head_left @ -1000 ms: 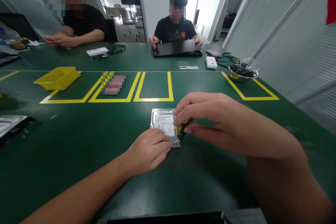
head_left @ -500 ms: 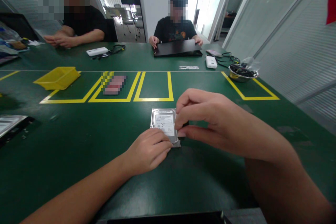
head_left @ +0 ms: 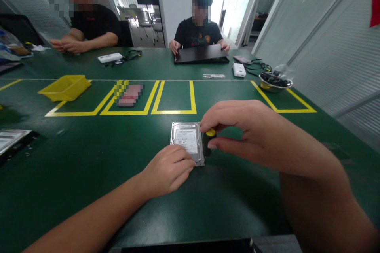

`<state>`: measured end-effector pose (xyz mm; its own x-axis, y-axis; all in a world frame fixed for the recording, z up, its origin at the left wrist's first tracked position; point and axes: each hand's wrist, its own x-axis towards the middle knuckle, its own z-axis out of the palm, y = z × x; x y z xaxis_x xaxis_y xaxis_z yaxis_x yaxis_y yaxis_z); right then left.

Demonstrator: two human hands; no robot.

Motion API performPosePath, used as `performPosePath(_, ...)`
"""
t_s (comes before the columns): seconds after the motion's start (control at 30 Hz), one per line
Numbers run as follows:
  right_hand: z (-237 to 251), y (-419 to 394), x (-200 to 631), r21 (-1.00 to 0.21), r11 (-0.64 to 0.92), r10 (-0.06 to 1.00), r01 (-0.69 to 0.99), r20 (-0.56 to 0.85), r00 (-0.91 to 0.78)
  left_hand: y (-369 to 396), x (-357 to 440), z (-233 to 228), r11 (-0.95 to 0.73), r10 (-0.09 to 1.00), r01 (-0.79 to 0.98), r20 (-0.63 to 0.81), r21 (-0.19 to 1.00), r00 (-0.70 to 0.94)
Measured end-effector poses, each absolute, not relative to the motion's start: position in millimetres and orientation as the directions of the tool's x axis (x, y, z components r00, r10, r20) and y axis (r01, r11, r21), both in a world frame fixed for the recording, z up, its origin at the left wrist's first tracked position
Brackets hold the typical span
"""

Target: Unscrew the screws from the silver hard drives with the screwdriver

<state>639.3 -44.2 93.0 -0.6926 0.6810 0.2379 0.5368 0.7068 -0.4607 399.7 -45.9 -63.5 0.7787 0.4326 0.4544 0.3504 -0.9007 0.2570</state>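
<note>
Left hand is flat on the near corner of the hard drive, fingers pressing down, prob to keep it from sliding on the green table. Right hand is pinched shut around a small screwdriver w/ a yellow-capped black handle, standing upright at the drive's right edge, just past the left fingertips. Tip is hidden, so can't tell which screw. Yellow bin sits way off to the left.

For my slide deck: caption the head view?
Left hand steadies hard drive; right hand holds screwdriver.
</note>
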Motion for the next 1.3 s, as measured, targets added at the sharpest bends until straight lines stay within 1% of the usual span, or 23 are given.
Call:
performPosePath(0.13, 92.3, -43.0, 642.0, -0.467, 0.733, 0.64, 0.495, 0.224, -0.735, -46.4, 400.4, -63.0, -0.903, 0.429, 0.351, 0.452, 0.249, 0.782)
performPosePath(0.37, 92.0, -41.6, 646.8, -0.534, 0.74, 0.579, 0.409, 0.197, -0.791, -46.1, 402.6, -61.0, -0.909, 0.416, 0.346, 0.476, 0.231, 0.775)
performPosePath(0.57, 88.4, -43.1, 634.8, -0.513, 0.751, 0.595, 0.417, 0.249, -0.764, -47.8, 404.6, -58.3, -0.916, 0.4, 0.353, 0.46, 0.188, 0.793)
performPosePath(0.7, 83.7, -42.3, 630.4, -0.493, 0.755, 0.609, 0.432, 0.284, -0.741, -49.3, 406.2, -57.6, -0.914, 0.405, 0.36, 0.44, 0.184, 0.802)
performPosePath(0.9, 89.1, -44.0, 634.3, -0.506, 0.716, 0.646, 0.481, 0.22, -0.731, -51.2, 408.2, -57.0, -0.904, 0.427, 0.385, 0.4, 0.186, 0.811)
performPosePath(1.07, 93.5, -44.2, 640.7, -0.533, 0.708, 0.621, 0.463, 0.157, -0.768, -51.1, 407.0, -57.3, -0.89, 0.454, 0.392, 0.374, 0.232, 0.809)
performPosePath(1.3, 94.2, -41.3, 647.7, -0.528, 0.731, 0.575, 0.432, 0.135, -0.807, -50.0, 405.5, -57.5, -0.881, 0.466, 0.389, 0.354, 0.268, 0.811)
